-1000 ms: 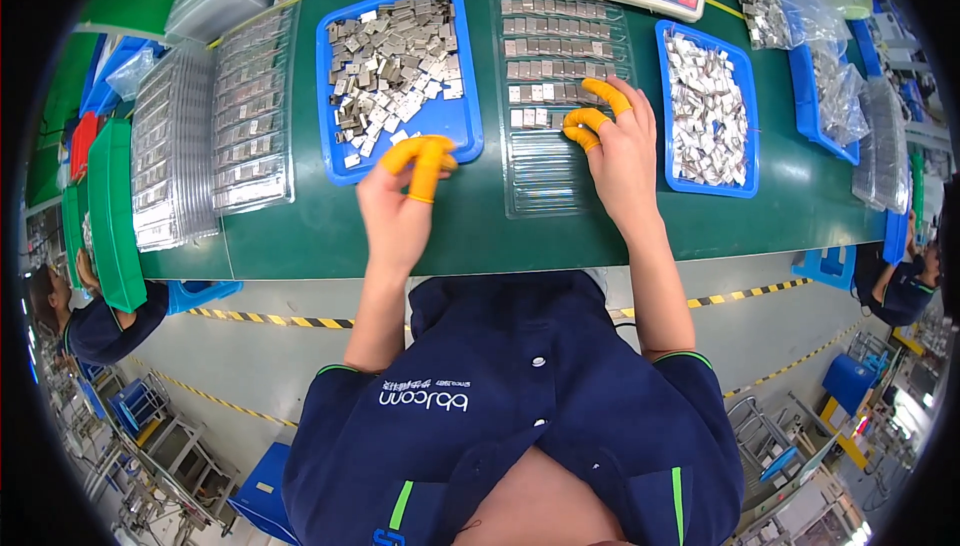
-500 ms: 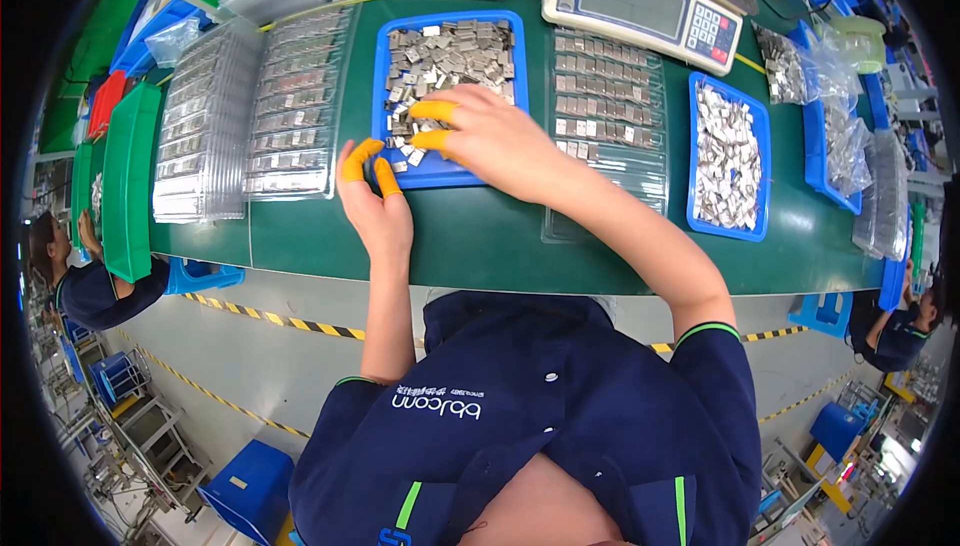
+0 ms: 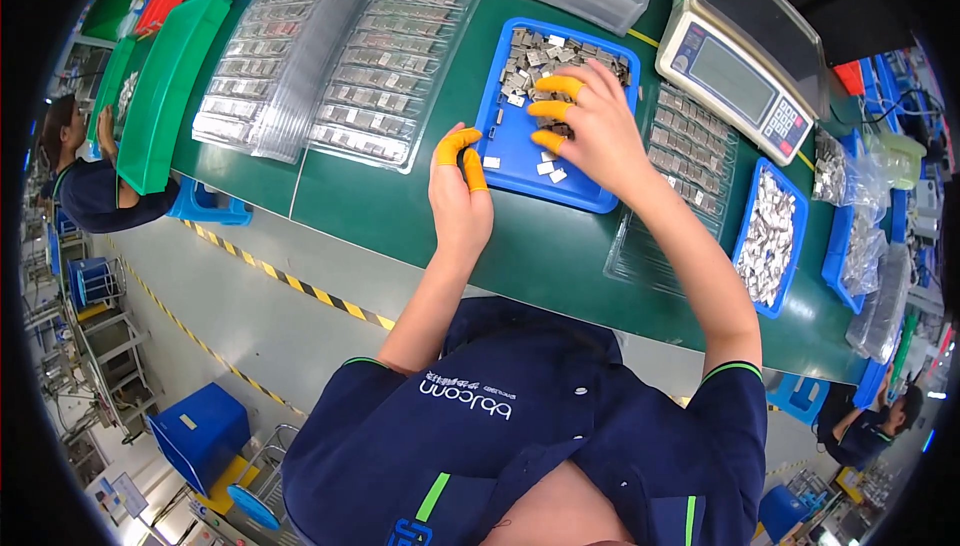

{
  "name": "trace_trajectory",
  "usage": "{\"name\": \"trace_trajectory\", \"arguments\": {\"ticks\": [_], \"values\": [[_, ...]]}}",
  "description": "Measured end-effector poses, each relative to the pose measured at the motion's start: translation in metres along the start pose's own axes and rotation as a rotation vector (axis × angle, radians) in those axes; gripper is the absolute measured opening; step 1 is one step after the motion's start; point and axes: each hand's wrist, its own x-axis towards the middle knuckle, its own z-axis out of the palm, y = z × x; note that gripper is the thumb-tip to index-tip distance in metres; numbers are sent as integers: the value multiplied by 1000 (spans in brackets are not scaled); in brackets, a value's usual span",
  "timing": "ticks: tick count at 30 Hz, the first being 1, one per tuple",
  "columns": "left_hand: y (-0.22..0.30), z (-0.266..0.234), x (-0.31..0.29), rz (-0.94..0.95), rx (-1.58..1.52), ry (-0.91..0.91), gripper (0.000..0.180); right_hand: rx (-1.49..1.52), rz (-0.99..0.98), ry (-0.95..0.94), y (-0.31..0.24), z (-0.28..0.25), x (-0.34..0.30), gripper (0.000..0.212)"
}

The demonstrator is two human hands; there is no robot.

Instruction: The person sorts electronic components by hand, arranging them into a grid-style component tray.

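Observation:
A blue tray (image 3: 515, 159) holds many small flat metal pieces (image 3: 530, 56), heaped at its far end, with a few loose ones near its front. Over the tray is my right hand (image 3: 600, 131), its yellow-cotted fingers spread among the pieces; what lies under the fingertips is hidden. My left hand (image 3: 462, 191) is beside the tray's left rim, its yellow-cotted thumb and index finger curved with a gap between them. No piece shows clearly in either hand.
Clear plastic trays of metal pieces (image 3: 390, 66) lie to the left beside a tall tray stack (image 3: 270, 66). At right are another filled clear tray (image 3: 690, 146), a scale (image 3: 735, 76) and a second blue tray (image 3: 770, 236). A green bin (image 3: 170, 96) stands far left; people sit at both sides.
The view has turned, so the table now slants down to the right. My right hand has shifted farther right across the tray, and more of its blue floor shows at the left.

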Motion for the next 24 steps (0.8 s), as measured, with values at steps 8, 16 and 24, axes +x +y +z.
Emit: {"name": "trace_trajectory", "arguments": {"ticks": [8, 16, 24], "values": [[-3, 2, 0, 9, -9, 5, 18, 120, -4, -80, -33, 27, 8, 32], [-1, 2, 1, 16, 42, -6, 22, 15, 58, 76, -7, 8, 3, 24], [1, 1, 1, 14, 23, 4, 19, -270, 485, 28, 78, -29, -24, 25]]}}
